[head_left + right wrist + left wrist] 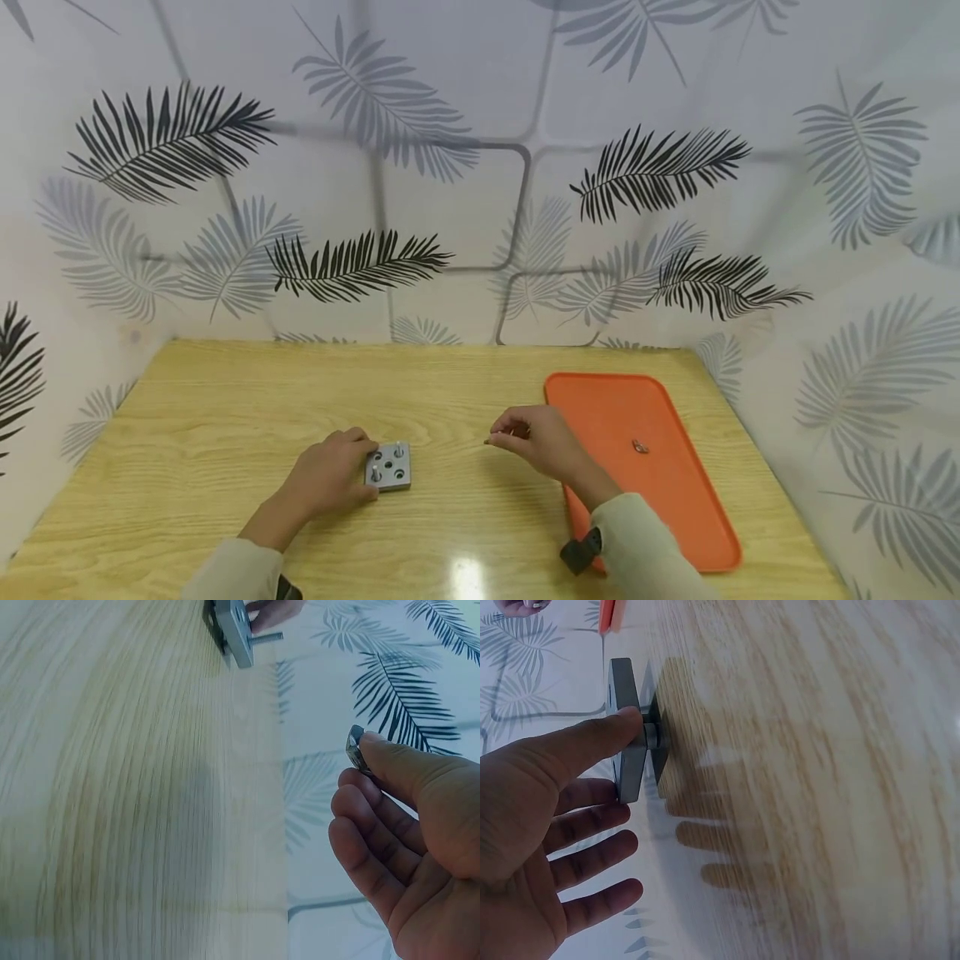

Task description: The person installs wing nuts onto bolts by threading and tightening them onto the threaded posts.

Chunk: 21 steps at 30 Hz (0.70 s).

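My left hand [330, 473] grips the edge of a square grey metal plate [388, 479], thumb on the near side and fingers at the far side. Several holes pierce the plate, and two bolts [399, 450] stick up through it with threaded ends upward. In the left wrist view a bolt head [654, 735] shows beneath the plate [632, 772], close over the wood. Between thumb and fingertips, my right hand [542, 440] pinches a small shiny metal nut [356, 748]. That hand is above the table, to the right of the plate and apart from it.
An orange tray [675, 517] lies on the right of the wooden table [225, 400]. A few small metal pieces [640, 447] sit in it, too small to tell exactly. Leaf-patterned cloth [465, 200] hangs behind the table and along its sides.
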Available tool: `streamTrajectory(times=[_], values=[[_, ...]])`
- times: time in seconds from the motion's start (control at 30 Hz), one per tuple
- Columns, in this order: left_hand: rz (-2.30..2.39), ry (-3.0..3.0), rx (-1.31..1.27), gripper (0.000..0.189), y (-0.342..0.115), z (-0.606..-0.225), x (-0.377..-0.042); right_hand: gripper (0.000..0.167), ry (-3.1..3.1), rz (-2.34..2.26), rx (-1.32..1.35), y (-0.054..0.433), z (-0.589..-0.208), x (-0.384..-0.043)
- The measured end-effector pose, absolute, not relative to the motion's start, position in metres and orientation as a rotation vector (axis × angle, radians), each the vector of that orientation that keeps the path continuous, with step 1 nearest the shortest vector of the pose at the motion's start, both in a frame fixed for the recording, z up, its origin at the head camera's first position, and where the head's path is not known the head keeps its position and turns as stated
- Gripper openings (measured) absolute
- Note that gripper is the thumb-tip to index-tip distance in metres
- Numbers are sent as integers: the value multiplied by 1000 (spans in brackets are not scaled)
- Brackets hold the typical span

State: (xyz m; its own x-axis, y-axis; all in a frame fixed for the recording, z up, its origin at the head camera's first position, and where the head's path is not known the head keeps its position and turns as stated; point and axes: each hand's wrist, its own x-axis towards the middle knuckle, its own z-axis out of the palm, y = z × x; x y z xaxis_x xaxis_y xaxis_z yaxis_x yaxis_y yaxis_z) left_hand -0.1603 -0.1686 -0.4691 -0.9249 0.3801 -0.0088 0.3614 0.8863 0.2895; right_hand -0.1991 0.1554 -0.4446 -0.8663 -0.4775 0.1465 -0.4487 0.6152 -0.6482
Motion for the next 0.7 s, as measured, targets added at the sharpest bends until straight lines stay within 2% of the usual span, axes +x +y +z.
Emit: streamTrajectory(times=[0.7], values=[[575, 2970, 561, 58, -174, -474, -163, 8, 2574, -1290, -919, 74, -457, -190]])
